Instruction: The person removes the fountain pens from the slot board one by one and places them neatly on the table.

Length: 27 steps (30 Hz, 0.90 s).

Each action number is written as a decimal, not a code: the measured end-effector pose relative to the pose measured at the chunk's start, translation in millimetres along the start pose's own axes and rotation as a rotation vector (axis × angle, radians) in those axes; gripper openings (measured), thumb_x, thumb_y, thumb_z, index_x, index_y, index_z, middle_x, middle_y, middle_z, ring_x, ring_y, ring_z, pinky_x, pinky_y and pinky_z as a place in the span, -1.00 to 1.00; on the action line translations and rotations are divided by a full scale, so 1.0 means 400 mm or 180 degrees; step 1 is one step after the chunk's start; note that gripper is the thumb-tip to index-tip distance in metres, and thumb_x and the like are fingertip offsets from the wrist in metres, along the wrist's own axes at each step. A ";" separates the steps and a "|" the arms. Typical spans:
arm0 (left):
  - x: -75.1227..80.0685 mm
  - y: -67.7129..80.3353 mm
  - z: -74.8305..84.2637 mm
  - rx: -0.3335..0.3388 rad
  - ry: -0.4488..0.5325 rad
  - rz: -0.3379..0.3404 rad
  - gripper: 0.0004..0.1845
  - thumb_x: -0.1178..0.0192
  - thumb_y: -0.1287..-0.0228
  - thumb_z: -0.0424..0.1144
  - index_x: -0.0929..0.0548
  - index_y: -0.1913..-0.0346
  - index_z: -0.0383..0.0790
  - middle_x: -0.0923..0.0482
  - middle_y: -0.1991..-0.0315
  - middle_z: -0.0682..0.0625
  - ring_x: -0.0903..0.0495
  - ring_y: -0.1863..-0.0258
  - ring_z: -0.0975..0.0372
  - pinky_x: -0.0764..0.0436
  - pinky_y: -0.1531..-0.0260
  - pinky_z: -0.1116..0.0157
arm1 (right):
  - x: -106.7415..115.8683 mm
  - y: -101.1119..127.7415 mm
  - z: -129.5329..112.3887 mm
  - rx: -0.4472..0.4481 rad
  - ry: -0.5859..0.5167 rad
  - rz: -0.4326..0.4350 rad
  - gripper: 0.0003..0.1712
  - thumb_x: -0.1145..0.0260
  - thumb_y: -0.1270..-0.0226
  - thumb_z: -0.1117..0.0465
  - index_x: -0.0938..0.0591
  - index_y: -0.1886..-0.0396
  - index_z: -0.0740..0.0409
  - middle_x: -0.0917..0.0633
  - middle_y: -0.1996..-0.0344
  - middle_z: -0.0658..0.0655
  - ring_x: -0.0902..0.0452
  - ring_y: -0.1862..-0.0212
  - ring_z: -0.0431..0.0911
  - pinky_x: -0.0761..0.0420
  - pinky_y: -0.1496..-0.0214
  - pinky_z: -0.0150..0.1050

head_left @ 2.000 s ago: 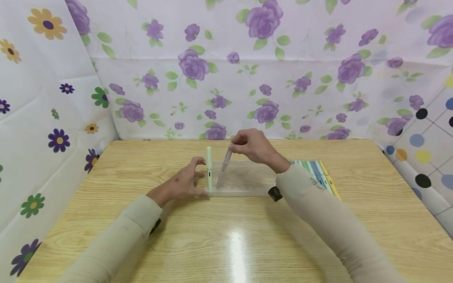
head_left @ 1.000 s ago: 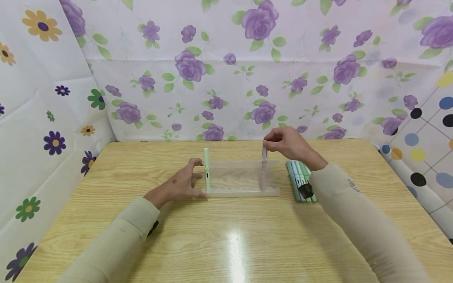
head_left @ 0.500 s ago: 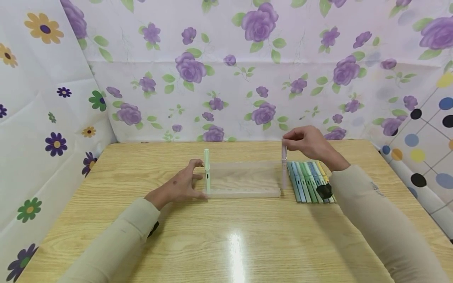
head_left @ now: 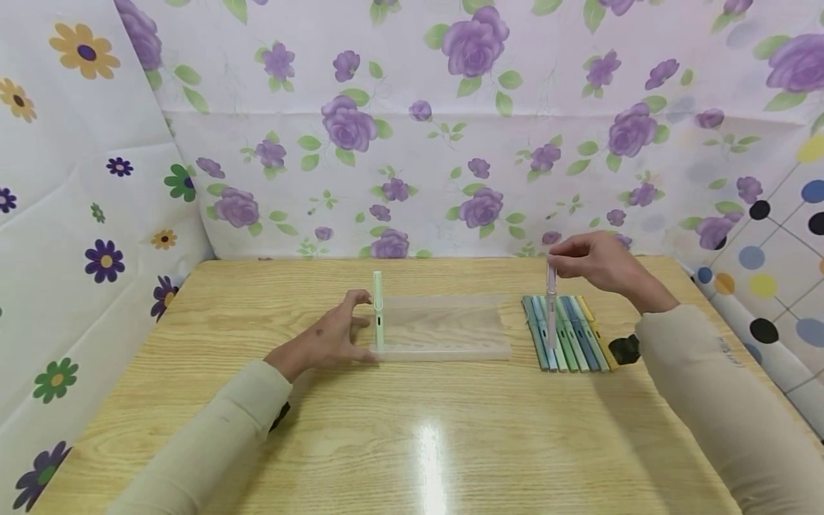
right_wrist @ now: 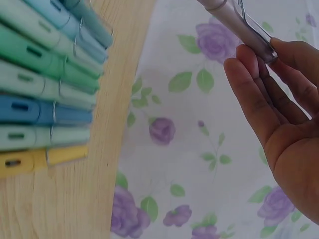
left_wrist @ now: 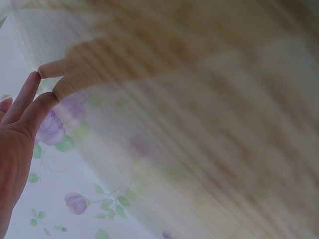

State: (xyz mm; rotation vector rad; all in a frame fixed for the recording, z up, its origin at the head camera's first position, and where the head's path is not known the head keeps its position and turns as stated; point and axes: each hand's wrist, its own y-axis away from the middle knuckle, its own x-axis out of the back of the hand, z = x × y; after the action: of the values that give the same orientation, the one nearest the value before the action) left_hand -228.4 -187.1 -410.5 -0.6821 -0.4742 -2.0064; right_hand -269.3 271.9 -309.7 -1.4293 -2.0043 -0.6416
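A clear plastic tray (head_left: 444,329) lies on the wooden table (head_left: 412,429). A pale green pen (head_left: 378,310) stands upright at its left end. My left hand (head_left: 335,336) rests beside the tray's left end, fingers spread and touching it next to the green pen; in the left wrist view its fingertips (left_wrist: 37,87) press on a blurred surface. My right hand (head_left: 595,263) pinches the top of a pale pink pen (head_left: 551,304), held upright over a row of several pens (head_left: 566,330) lying side by side. In the right wrist view the pink pen (right_wrist: 239,22) sits between my fingers above the row of pens (right_wrist: 45,84).
Floral sheets (head_left: 450,129) wall in the table at the back and left; a dotted sheet (head_left: 772,272) hangs at the right. A small black wrist device (head_left: 623,350) sits by the pen row.
My right hand has carried the pink pen out of the tray and rightward until it is over the row of pens. The left hand and green pen have stayed put.
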 end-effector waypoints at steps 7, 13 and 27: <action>0.000 -0.002 0.002 0.0018 -0.0002 -0.0007 0.11 -0.62 0.05 -0.14 -0.03 -0.42 -0.17 0.00 -0.52 -0.25 -0.42 -0.33 -0.08 -0.32 -0.31 -0.15 | 0.042 0.014 0.049 -0.0009 0.0139 -0.0156 -0.51 -0.22 -0.53 0.12 -0.55 -0.21 0.45 -0.65 -0.04 0.38 -0.71 0.04 0.11 -0.66 -0.04 -0.04; 0.000 -0.001 0.001 0.0001 -0.0021 -0.0005 0.10 -0.62 0.04 -0.13 -0.03 -0.42 -0.15 -0.01 -0.52 -0.26 -0.44 -0.31 -0.09 -0.31 -0.31 -0.16 | 0.077 0.029 0.095 -0.0111 0.0134 -0.0210 -0.48 -0.22 -0.53 0.11 -0.53 -0.22 0.47 -0.55 -0.13 0.43 -0.72 0.06 0.05 -0.69 0.01 -0.12; 0.001 0.001 -0.001 -0.0048 -0.0055 -0.0009 0.11 -0.61 0.03 -0.15 -0.02 -0.43 -0.18 -0.01 -0.52 -0.26 -0.46 -0.30 -0.08 -0.31 -0.31 -0.16 | 0.112 0.035 0.210 -0.0476 0.0064 -0.0345 -0.47 -0.21 -0.54 0.12 -0.51 -0.22 0.51 -0.71 0.07 0.28 -0.73 0.12 -0.02 -0.71 0.08 -0.16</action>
State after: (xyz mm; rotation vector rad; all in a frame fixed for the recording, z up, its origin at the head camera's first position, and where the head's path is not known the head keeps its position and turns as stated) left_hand -228.6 -187.9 -410.6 -0.7089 -0.4709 -2.0099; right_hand -282.8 363.2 -337.1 -1.3996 -2.0660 -0.8657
